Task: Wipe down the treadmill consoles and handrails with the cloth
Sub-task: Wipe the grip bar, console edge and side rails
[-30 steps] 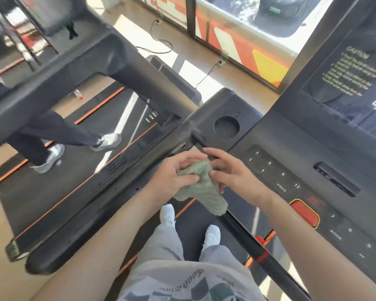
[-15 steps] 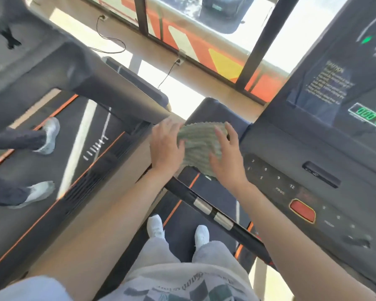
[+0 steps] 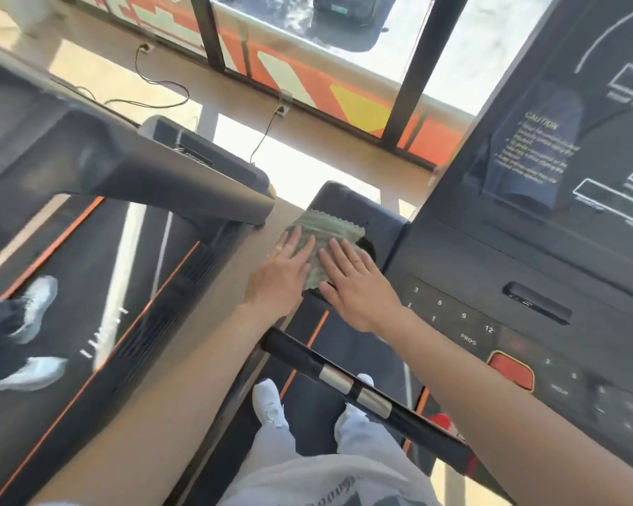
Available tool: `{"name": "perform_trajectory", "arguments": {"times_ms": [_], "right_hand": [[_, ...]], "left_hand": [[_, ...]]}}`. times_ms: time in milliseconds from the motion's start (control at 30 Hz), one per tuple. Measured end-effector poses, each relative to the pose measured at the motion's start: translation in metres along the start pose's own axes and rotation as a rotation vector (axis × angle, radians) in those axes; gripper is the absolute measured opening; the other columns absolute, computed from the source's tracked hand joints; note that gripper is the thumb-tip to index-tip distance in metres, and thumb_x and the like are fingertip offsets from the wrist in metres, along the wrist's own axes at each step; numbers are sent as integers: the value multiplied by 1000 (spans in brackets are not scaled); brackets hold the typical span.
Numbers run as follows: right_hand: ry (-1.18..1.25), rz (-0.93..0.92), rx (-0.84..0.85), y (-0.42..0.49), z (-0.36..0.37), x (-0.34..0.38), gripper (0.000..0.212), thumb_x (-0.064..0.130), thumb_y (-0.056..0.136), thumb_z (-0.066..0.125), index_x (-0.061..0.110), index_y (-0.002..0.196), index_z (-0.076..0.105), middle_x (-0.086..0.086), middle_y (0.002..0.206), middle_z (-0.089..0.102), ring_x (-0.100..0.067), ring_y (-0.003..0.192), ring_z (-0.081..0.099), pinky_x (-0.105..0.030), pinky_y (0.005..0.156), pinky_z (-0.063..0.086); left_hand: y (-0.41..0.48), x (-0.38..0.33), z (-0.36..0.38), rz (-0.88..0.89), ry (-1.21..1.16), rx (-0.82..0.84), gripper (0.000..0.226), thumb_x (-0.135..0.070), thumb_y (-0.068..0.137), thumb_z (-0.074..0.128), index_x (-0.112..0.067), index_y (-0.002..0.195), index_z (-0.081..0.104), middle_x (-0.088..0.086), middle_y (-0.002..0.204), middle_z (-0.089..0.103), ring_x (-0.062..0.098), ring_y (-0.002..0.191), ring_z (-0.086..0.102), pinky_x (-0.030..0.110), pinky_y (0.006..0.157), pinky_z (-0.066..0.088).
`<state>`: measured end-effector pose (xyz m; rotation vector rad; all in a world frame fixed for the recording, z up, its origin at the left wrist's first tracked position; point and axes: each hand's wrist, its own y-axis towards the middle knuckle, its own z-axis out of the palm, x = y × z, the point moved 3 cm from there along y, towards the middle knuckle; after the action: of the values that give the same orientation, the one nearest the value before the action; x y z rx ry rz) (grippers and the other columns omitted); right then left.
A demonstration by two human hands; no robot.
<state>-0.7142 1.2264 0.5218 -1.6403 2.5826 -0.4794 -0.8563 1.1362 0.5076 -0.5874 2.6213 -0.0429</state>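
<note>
Vs. 1 s ago: you had the cloth (image 3: 325, 231) bunched up between both hands above the handrail bar (image 3: 296, 350). Half a sec ago it was up at the console's left wing (image 3: 344, 197), half opened. Now it's spread flat on that wing, over most of the round cup hole; only a dark sliver of the hole shows by your R fingertips.

Grip: no real grip on either side. L hand (image 3: 280, 275) lies flat, fingers straight & close together, fingertips on the cloth's left edge. R hand (image 3: 359, 286) likewise flat, fingers slightly spread, pressing the cloth's right half. Palms of both sit off the cloth's near edge. Thumbs not curled round anything.

Count:
- 1 cloth, green, zigzag edge.
- 2 hands, both on it.
- 1 handrail bar, w/ 2 silver plates (image 3: 335, 378) side by side.
- 1 red button (image 3: 510, 370) on the console (image 3: 490, 272), right of your R forearm.
- 2 white shoes (image 3: 269, 403), yours, on the belt below the bar.
- 2 treadmills; the next treadmill (image 3: 99, 272) at left has another person's 2 sneakers (image 3: 33, 308) on it, blurred.
</note>
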Motion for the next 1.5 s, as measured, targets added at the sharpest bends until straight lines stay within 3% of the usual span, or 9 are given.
{"name": "perform_trajectory", "arguments": {"times_ms": [167, 400, 633, 800, 933, 1167, 1233, 1300, 1500], "right_hand": [[-45, 62, 3, 33, -19, -25, 69, 58, 103, 7, 21, 161, 1, -4, 168, -5, -21, 155, -6, -43, 126, -1], [-74, 213, 34, 49, -37, -59, 73, 59, 103, 11, 14, 160, 2, -9, 168, -3, -24, 155, -4, -42, 126, 1], [-203, 208, 68, 13, -35, -62, 74, 55, 104, 10, 8, 160, 7, -19, 166, 6, -31, 155, 3, -44, 125, -1], [-168, 136, 97, -31, -22, -49, 83, 57, 94, -9, 14, 159, 20, -12, 167, 11, -26, 155, 4, -47, 125, 0], [-81, 102, 32, -47, -13, -32, 78, 55, 96, 6, 12, 151, 40, -10, 159, 37, -27, 151, 25, -48, 123, 10], [90, 80, -118, -44, -25, -25, 52, 49, 97, 28, 17, 119, 63, 0, 121, 63, -24, 122, 55, -41, 113, 27], [149, 79, -179, -40, -30, -26, 41, 42, 98, 43, 16, 126, 59, -2, 123, 62, -28, 113, 58, -40, 103, 37], [184, 71, -158, -32, -29, -20, 53, 43, 98, 44, 17, 144, 47, -7, 141, 53, -33, 121, 55, -43, 103, 42], [292, 188, 117, 15, -8, 12, 75, 57, 102, 29, 18, 160, 1, -15, 166, 16, -29, 153, 13, -43, 125, 8]], "left_hand": [[48, 5, -5, 32, -56, 55, 60, -35, 107, 46, -30, 161, 21, 0, 171, 8, 31, 143, 43, 47, 109, 46], [120, -24, -8, 201, 255, 222, 58, -38, 110, 27, -23, 163, 7, 8, 171, -6, 33, 156, -10, 48, 127, 11], [106, -45, -12, 364, 373, 230, 58, -50, 108, 23, -34, 162, 7, -1, 170, -5, 29, 156, -14, 47, 127, -6], [50, -41, -1, 458, 298, 206, 57, -55, 105, 18, -36, 157, 32, -2, 169, 13, 23, 158, 3, 42, 128, 3], [15, -42, 10, 417, 289, 162, 72, -57, 97, 13, -23, 147, 53, -2, 157, 46, 23, 156, 17, 44, 127, 14], [7, -41, -6, 415, -55, 57, 41, -36, 94, 46, -17, 122, 71, -1, 115, 70, 22, 117, 60, 42, 103, 48], [0, -32, -14, 368, -157, -39, 33, -29, 91, 58, -20, 120, 72, -5, 117, 69, 19, 114, 59, 41, 94, 52], [-9, -22, -19, 257, -149, -178, 34, -24, 88, 62, -21, 121, 71, -5, 123, 67, 19, 119, 57, 42, 94, 53], [-28, 3, -13, -86, -108, -119, 56, -25, 95, 66, -14, 148, 51, 7, 156, 46, 28, 141, 45, 45, 106, 45]]}}
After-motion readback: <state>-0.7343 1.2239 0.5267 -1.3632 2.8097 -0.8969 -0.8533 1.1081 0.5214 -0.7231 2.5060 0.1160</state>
